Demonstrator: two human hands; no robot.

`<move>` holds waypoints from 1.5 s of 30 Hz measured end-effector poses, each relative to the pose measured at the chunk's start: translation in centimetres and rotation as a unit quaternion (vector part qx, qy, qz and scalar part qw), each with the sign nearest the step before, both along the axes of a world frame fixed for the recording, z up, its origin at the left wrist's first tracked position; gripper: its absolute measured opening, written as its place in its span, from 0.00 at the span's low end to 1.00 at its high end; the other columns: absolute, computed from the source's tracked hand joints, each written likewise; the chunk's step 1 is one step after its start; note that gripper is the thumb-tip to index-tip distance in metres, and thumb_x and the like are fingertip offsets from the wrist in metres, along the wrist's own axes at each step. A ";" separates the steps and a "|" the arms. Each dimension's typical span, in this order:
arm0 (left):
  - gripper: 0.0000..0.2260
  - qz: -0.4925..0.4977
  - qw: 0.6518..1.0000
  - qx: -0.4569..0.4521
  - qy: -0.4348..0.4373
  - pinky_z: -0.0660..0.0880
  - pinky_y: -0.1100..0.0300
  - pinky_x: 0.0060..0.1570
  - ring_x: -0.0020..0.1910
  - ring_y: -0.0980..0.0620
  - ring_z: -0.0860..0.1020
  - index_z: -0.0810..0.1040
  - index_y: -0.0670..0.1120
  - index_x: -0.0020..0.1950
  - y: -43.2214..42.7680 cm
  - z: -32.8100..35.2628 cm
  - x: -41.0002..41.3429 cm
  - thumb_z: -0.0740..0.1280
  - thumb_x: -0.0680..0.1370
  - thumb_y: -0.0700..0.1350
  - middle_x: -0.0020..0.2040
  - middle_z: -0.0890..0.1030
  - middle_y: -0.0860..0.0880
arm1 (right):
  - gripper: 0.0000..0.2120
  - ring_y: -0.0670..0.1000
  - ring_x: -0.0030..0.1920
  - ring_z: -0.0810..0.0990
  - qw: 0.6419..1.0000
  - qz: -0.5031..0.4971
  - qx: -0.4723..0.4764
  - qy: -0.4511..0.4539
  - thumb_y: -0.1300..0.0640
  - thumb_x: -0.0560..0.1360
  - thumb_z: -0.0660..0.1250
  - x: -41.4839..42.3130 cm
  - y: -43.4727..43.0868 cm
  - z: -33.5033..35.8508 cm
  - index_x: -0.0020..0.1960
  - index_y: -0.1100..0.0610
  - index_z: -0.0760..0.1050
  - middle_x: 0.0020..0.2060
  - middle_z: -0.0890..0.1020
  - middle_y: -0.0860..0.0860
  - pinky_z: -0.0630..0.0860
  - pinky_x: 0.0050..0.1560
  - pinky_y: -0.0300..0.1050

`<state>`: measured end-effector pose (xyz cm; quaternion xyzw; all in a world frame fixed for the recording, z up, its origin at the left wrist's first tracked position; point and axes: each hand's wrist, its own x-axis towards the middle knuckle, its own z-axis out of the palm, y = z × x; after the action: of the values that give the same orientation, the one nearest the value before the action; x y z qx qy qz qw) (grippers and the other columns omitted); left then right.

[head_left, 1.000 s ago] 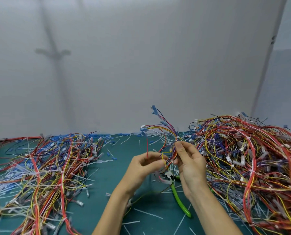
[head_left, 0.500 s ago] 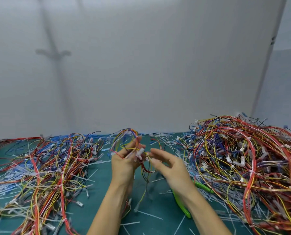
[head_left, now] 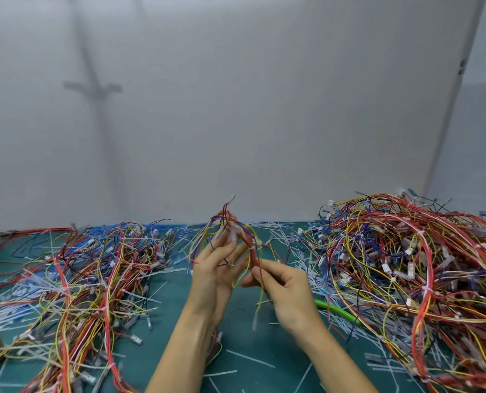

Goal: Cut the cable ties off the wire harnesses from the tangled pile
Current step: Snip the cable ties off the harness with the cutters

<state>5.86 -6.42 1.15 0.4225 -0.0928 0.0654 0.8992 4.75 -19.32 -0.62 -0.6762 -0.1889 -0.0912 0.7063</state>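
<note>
Soft even light on your desk (head_left: 278,373), faint cross-shaped shadow (head_left: 94,89) on wall (head_left: 264,109), your fingers (head_left: 222,252) motion-blurred, frame edges bowed.

At frame centre, the right hand (head_left: 287,287) pinches a wire harness (head_left: 251,252); the left hand (head_left: 214,276) has its straight fingers against the harness top. Lower right, green-handled cutters (head_left: 335,309) lie on the worktop (head_left: 173,302) beside the tangled pile (head_left: 420,265).

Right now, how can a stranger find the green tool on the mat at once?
Look at the big wire pile on the mat's right side. At its left foot, just right of the right hand, lies the tool. It alone is a thick, smooth, bright green bar among thin wires and white tie scraps.
</note>
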 end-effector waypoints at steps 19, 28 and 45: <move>0.22 -0.098 0.976 0.181 -0.074 0.75 0.64 0.52 0.59 0.54 0.79 0.82 0.48 0.60 -0.3 -0.8 0.2 0.71 0.66 0.43 0.60 0.82 0.47 | 0.09 0.49 0.44 0.84 0.959 0.054 0.265 0.091 0.58 0.72 0.66 0.1 -1.1 1.7 0.44 0.59 0.85 0.41 0.86 0.56 0.80 0.43 0.38; 0.22 -0.089 0.874 0.471 -0.081 0.72 0.62 0.59 0.56 0.60 0.79 0.77 0.54 0.62 -0.3 -2.4 0.4 0.75 0.70 0.43 0.52 0.84 0.56 | 0.11 0.50 0.46 0.83 0.925 0.102 0.340 0.135 0.63 0.70 0.64 -0.2 -1.6 2.6 0.43 0.58 0.85 0.45 0.84 0.55 0.80 0.54 0.49; 0.04 0.323 0.794 0.514 0.002 0.75 0.61 0.46 0.44 0.59 0.81 0.80 0.59 0.48 1.0 -3.2 1.2 0.71 0.76 0.49 0.40 0.84 0.61 | 0.10 0.45 0.33 0.77 0.925 0.083 0.358 0.098 0.63 0.72 0.64 0.2 -2.5 3.1 0.43 0.58 0.84 0.35 0.80 0.51 0.79 0.44 0.36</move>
<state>7.03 -5.38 -2.05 0.8283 0.0306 0.2941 0.4759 4.95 -21.84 2.47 -0.3658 -0.1290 -0.0269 0.9213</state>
